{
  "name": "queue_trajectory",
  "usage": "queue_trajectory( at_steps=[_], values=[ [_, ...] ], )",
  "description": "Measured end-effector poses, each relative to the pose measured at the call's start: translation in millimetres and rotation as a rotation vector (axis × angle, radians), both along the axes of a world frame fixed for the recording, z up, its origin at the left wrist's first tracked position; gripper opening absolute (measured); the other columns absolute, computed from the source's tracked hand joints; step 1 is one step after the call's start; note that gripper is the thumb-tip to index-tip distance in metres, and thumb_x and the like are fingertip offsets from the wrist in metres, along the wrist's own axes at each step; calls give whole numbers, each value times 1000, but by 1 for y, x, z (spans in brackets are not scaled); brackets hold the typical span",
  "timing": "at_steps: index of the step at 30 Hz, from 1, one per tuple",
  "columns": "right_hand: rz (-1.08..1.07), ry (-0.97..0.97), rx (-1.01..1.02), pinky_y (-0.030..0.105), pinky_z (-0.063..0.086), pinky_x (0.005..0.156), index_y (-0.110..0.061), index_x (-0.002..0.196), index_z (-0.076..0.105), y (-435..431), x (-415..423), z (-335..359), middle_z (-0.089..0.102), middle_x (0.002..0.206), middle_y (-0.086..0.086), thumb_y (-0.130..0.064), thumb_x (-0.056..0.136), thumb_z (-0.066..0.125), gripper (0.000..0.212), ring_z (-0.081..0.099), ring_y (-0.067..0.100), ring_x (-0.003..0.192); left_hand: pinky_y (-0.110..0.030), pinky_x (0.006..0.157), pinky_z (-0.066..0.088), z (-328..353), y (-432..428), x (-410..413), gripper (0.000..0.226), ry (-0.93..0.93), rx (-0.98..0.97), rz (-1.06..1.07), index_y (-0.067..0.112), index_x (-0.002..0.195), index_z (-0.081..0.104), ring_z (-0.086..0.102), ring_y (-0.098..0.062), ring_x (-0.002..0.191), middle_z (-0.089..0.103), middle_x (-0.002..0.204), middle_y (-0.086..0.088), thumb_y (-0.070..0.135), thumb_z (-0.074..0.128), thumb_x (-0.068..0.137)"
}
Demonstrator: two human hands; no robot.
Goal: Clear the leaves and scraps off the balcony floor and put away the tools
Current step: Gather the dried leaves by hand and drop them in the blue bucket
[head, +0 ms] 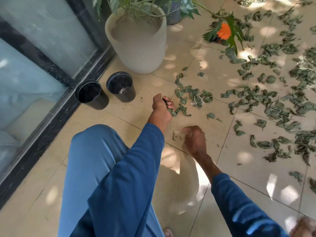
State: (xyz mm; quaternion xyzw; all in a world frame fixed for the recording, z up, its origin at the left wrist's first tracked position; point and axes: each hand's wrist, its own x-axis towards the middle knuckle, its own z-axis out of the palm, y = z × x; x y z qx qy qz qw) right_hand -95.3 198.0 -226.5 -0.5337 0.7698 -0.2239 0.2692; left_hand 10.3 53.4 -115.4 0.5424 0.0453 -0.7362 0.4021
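Left hand: clenched round leaves.
Right hand: blurred, fingers curled; grasp can't be told.
More leaves: strewn toward two o'clock.

Our left hand clutches a bunch of leaves on the floor. Our right hand, blurred, curls beside scraps at its 9 o'clock. From the left hand, two black pots stand at 10 o'clock, a pale planter at 12, loose leaves toward 3.
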Motion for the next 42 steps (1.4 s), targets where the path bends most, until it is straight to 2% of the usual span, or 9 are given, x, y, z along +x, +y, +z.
queue_trajectory(
  at_steps=[5, 8, 14, 19, 21, 25, 30, 37, 42],
  values=[
    [146, 80, 35, 37, 45, 97, -9, 135, 51, 11, 40, 27, 45, 119, 17, -4, 96, 52, 39, 46, 36, 123, -14, 32, 24, -1, 1, -1, 39, 10, 2, -5, 21, 66, 43, 33, -9, 30, 44, 43, 7, 30, 42, 103],
    [278, 168, 77, 28, 52, 73, -6, 121, 59, 22, 61, 15, 43, 109, 10, 0, 82, 76, 43, 53, 27, 97, -13, 33, 24, -1, 1, 0, 39, 13, 0, -11, 20, 66, 43, 33, -9, 30, 44, 44, 7, 30, 42, 103],
    [351, -101, -65, 6, 38, 67, 35, 117, 30, 41, 37, 15, 33, 118, 43, 21, 97, 18, 27, 24, 46, 93, -15, 33, 25, -3, 1, 3, 39, 8, 4, -9, 20, 66, 43, 34, -8, 31, 45, 46, 7, 30, 44, 103],
    [533, 43, -7, 53, 37, 89, 21, 115, 51, 38, 23, 10, 45, 119, 33, 10, 100, 35, 25, 37, 42, 101, -16, 32, 25, -3, 4, 2, 39, -20, 10, -11, 20, 66, 44, 34, -8, 31, 46, 45, 7, 30, 43, 104],
    [563, 255, 32, 38, 52, 85, 3, 113, 63, 32, 18, 10, 58, 115, 18, -2, 100, 47, 22, 57, 27, 100, -16, 33, 25, -2, 5, 1, 40, -49, 10, -23, 20, 64, 44, 34, -8, 32, 46, 47, 8, 31, 43, 103],
    [-102, -250, -54, 21, 59, 68, -11, 85, 77, 5, -12, 43, 75, 87, -3, 6, 89, 64, 21, 70, -1, 69, -13, 35, 24, -5, 15, -5, 42, -143, 14, -107, 22, 62, 44, 33, -8, 33, 45, 48, 8, 31, 43, 103],
    [-241, -712, -242, 28, 61, 74, 2, 101, 75, -34, -38, 115, 77, 94, 8, 8, 81, 74, 21, 76, 20, 80, -18, 36, 29, -18, 35, -27, 43, -193, 33, -276, 16, 67, 50, 38, -13, 35, 49, 51, 2, 35, 39, 104],
    [39, -19, -262, 41, 52, 53, -7, 65, 68, -47, -17, 129, 65, 59, 8, 6, 70, 50, 22, 61, 25, 54, -35, 73, 52, -1, 46, -55, 61, -61, -23, -428, 7, 76, 69, 66, -26, 76, 70, 69, -11, 49, 34, 104],
    [-122, -264, -374, 23, 60, 68, -11, 95, 80, -31, -48, 133, 77, 94, -3, -1, 91, 66, 17, 71, 1, 79, -17, 34, 23, -12, 38, -65, 38, -265, -31, -362, 17, 67, 49, 34, -10, 35, 45, 50, 4, 25, 37, 102]
  ],
)
